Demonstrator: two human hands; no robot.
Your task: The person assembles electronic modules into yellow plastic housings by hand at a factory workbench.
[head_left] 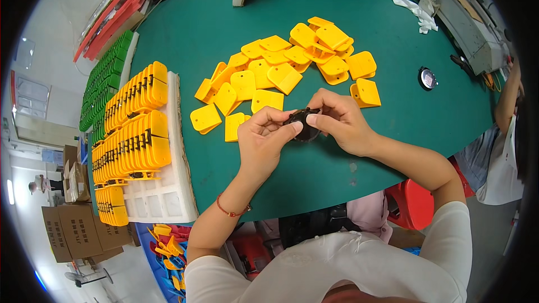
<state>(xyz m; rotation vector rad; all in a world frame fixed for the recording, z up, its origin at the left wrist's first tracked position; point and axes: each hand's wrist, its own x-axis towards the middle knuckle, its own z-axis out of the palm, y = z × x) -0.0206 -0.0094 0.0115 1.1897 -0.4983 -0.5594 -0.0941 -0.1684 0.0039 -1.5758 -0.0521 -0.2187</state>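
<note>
A small round black part is held above the green table between both hands. My left hand pinches its left edge with thumb and fingers. My right hand grips its top and right side. Just beyond the hands lies a loose pile of flat yellow plastic pieces, spreading to the upper right. One yellow piece lies apart, right of my right hand.
A white foam tray at the left holds rows of upright yellow pieces; green pieces stand in rows beyond it. A round black disc lies at the right. Cardboard boxes sit on the floor. Another person's arm shows at the right edge.
</note>
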